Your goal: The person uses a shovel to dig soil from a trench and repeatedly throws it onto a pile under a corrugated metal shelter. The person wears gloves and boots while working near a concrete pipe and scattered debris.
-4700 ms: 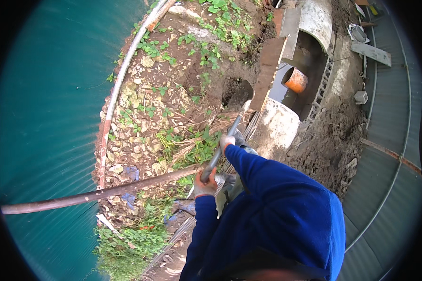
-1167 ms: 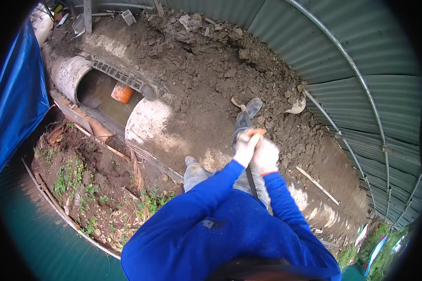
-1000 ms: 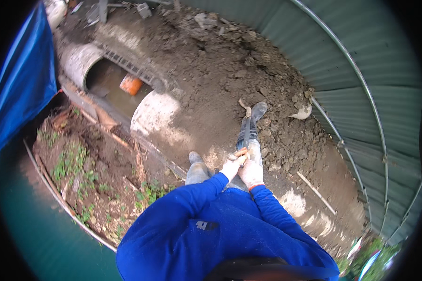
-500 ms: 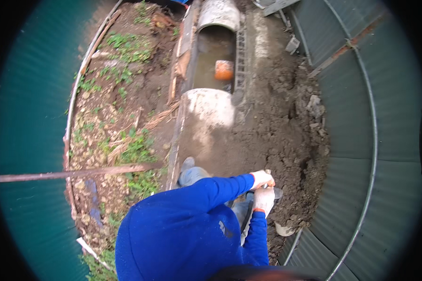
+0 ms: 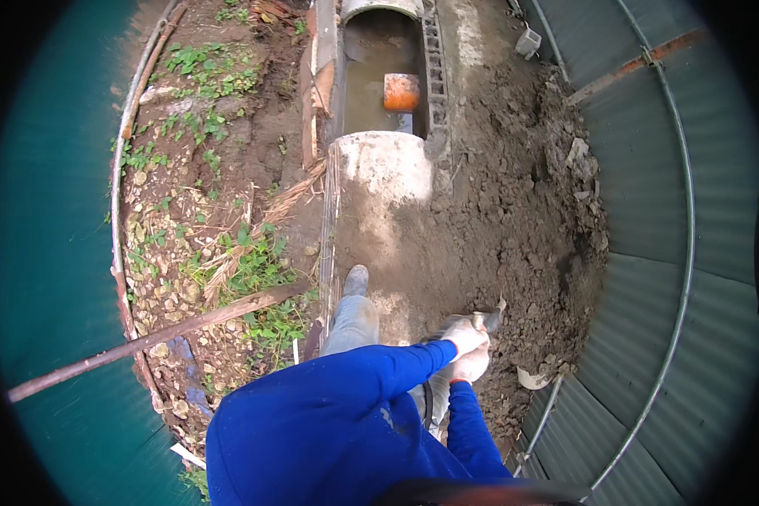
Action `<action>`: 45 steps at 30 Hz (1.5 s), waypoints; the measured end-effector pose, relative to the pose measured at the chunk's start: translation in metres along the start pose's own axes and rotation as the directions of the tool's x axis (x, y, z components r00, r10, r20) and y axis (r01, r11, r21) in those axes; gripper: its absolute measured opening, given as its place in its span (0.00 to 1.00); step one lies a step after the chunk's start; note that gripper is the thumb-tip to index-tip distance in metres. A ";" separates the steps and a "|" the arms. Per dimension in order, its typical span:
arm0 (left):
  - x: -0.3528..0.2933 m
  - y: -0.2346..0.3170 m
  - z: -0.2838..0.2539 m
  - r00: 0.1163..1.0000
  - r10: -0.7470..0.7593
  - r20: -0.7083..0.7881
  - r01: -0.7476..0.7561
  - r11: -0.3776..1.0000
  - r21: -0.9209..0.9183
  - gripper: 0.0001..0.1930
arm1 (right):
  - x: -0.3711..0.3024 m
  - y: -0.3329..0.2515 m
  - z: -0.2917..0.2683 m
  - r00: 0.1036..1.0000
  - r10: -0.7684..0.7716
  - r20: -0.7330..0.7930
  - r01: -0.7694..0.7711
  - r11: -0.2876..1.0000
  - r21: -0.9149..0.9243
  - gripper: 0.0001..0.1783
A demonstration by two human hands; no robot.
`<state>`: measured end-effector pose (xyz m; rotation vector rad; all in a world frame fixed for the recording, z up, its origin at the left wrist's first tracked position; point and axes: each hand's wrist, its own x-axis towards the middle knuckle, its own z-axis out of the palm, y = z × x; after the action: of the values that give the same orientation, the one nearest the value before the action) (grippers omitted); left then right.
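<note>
My left hand (image 5: 465, 336), in a whitish work glove, is closed round the upper end of a pale handle (image 5: 478, 320). Just below it, my right hand (image 5: 471, 366) is closed too, pressed against the left one and apparently on the same handle. What tool the handle belongs to is hidden beneath the hands. A grey shape (image 5: 492, 318), perhaps a boot toe or part of the tool, shows beyond the hands over the muddy soil (image 5: 523, 253). My left boot (image 5: 357, 280) stands on the dirt-covered concrete.
Ahead, a curved concrete cover (image 5: 388, 164) borders a water-filled trench opening (image 5: 367, 88) with an orange pipe piece (image 5: 401, 92) in it. Corrugated metal fence (image 5: 649, 320) closes the right side, green sheeting (image 5: 51, 253) the left. A wooden pole (image 5: 160, 336) crosses at the left.
My view has shifted, so the trench sits higher in it. Both hands stay together on the handle and have moved slightly left; the handle's end now shows more.
</note>
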<state>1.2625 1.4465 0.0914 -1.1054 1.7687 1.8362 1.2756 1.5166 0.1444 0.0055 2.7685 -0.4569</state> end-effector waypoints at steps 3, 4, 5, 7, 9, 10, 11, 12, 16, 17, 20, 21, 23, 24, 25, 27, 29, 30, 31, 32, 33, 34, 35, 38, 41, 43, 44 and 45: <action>-0.014 -0.026 -0.029 0.993 -0.118 -0.011 0.118 0.991 0.059 0.19 | -0.011 0.008 0.040 0.933 0.328 0.148 -0.357 0.897 0.260 0.25; -0.016 -0.037 -0.040 0.977 -0.209 -0.040 0.212 0.974 0.074 0.21 | -0.019 0.006 0.058 0.941 0.272 0.200 -0.307 0.936 0.174 0.28; -0.017 -0.049 -0.052 0.962 -0.269 -0.039 0.271 0.958 0.095 0.24 | -0.030 0.004 0.075 0.926 0.301 0.227 -0.334 0.935 0.121 0.34; -0.014 -0.077 -0.072 0.941 -0.302 -0.153 0.329 0.922 0.204 0.28 | -0.040 -0.005 0.108 0.865 0.276 0.418 -0.310 0.951 0.014 0.45; -0.009 -0.102 -0.082 0.868 -0.418 -0.268 0.475 0.855 0.207 0.27 | -0.043 -0.005 0.123 0.772 0.128 0.623 -0.049 0.989 -0.142 0.62; -0.006 -0.114 -0.083 0.887 -0.380 -0.263 0.438 0.872 0.219 0.28 | -0.039 0.000 0.126 0.751 0.024 0.660 0.093 0.986 -0.141 0.62; -0.002 -0.124 -0.081 0.864 -0.399 -0.306 0.472 0.855 0.216 0.28 | -0.032 0.008 0.127 0.689 -0.021 0.724 0.177 0.974 -0.140 0.62; 0.000 -0.134 -0.078 0.819 -0.511 -0.262 0.551 0.828 0.107 0.28 | -0.016 0.022 0.124 0.596 -0.093 0.798 0.221 0.974 -0.051 0.65; 0.001 -0.167 -0.061 0.798 -0.275 -0.537 0.572 0.628 0.528 0.22 | 0.072 0.109 0.118 0.679 -0.202 0.705 -0.325 0.779 0.536 0.38; 0.002 -0.175 -0.061 0.798 -0.212 -0.564 0.557 0.618 0.555 0.20 | 0.098 0.136 0.123 0.697 0.006 0.717 -0.506 0.713 0.485 0.34; 0.008 -0.199 -0.069 0.691 -0.006 -0.723 0.443 0.793 0.418 0.16 | 0.171 0.202 0.159 0.589 0.425 0.687 -0.782 0.513 0.353 0.41; 0.012 -0.207 -0.075 0.543 0.030 -0.839 0.286 0.933 0.218 0.15 | 0.187 0.216 0.175 0.553 0.561 0.616 -0.822 0.487 0.294 0.40; 0.023 -0.222 -0.087 0.557 0.041 -0.829 0.384 0.873 0.301 0.16 | 0.217 0.227 0.212 0.581 0.578 0.573 -0.783 0.588 0.201 0.48; 0.029 -0.229 -0.094 0.581 -0.061 -0.812 0.444 0.860 0.253 0.15 | 0.226 0.232 0.225 0.544 0.546 0.637 -0.818 0.513 0.259 0.53; 0.035 -0.236 -0.099 0.542 -0.083 -0.836 0.463 0.860 0.215 0.15 | 0.239 0.233 0.241 0.514 0.518 0.684 -0.847 0.433 0.308 0.53; 0.047 -0.249 -0.108 0.512 -0.192 -0.837 0.565 0.809 0.160 0.15 | 0.263 0.236 0.269 0.403 0.483 0.777 -0.915 0.232 0.330 0.55; 0.055 -0.259 -0.112 0.450 -0.335 -0.828 0.640 0.767 0.038 0.15 | 0.280 0.243 0.299 0.433 0.443 0.785 -0.901 0.179 0.396 0.51; 0.056 -0.263 -0.112 0.441 -0.387 -0.810 0.630 0.776 -0.027 0.15 | 0.288 0.249 0.315 0.415 0.472 0.778 -0.909 0.181 0.375 0.50; 0.057 -0.266 -0.111 0.434 -0.394 -0.810 0.625 0.779 -0.043 0.15 | 0.295 0.255 0.332 0.398 0.497 0.771 -0.917 0.186 0.353 0.49; 0.056 -0.269 -0.110 0.449 -0.384 -0.807 0.587 0.807 -0.057 0.15 | 0.297 0.266 0.343 0.472 0.508 0.721 -0.882 0.267 0.389 0.41; 0.053 -0.272 -0.108 0.473 -0.317 -0.822 0.497 0.866 -0.048 0.15 | 0.300 0.272 0.359 0.436 0.544 0.716 -0.894 0.171 0.415 0.36; 0.050 -0.274 -0.105 0.461 -0.246 -0.853 0.508 0.861 0.026 0.13 | 0.305 0.277 0.373 0.389 0.576 0.719 -0.895 0.050 0.444 0.35; 0.046 -0.277 -0.102 0.405 -0.402 -0.821 0.452 0.869 -0.202 0.10 | 0.310 0.287 0.378 0.383 0.546 0.745 -0.912 0.099 0.397 0.38; 0.037 -0.284 -0.090 0.442 -0.286 -0.850 0.392 0.914 -0.104 0.06 | 0.329 0.300 0.391 0.402 0.464 0.789 -0.857 -0.111 0.502 0.31; 0.033 -0.295 -0.083 0.382 -0.228 -0.896 0.266 0.955 -0.129 0.06 | 0.341 0.301 0.389 0.506 0.379 0.775 -0.704 -0.338 0.625 0.16; 0.030 -0.304 -0.086 0.332 -0.320 -0.887 0.450 0.881 -0.149 0.08 | 0.335 0.295 0.389 0.476 0.435 0.764 -0.737 -0.277 0.617 0.14; 0.025 -0.309 -0.090 0.339 -0.234 -0.911 0.527 0.849 -0.022 0.09 | 0.326 0.292 0.389 0.515 0.372 0.772 -0.744 -0.253 0.618 0.14; 0.019 -0.314 -0.097 0.277 -0.152 -0.949 0.532 0.847 0.020 0.09 | 0.316 0.287 0.390 0.527 0.406 0.746 -0.728 -0.237 0.643 0.13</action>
<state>1.5057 1.3965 -0.1252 -2.4391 1.9320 0.4486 1.1199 1.6505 -0.3958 1.4415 1.2331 -1.6810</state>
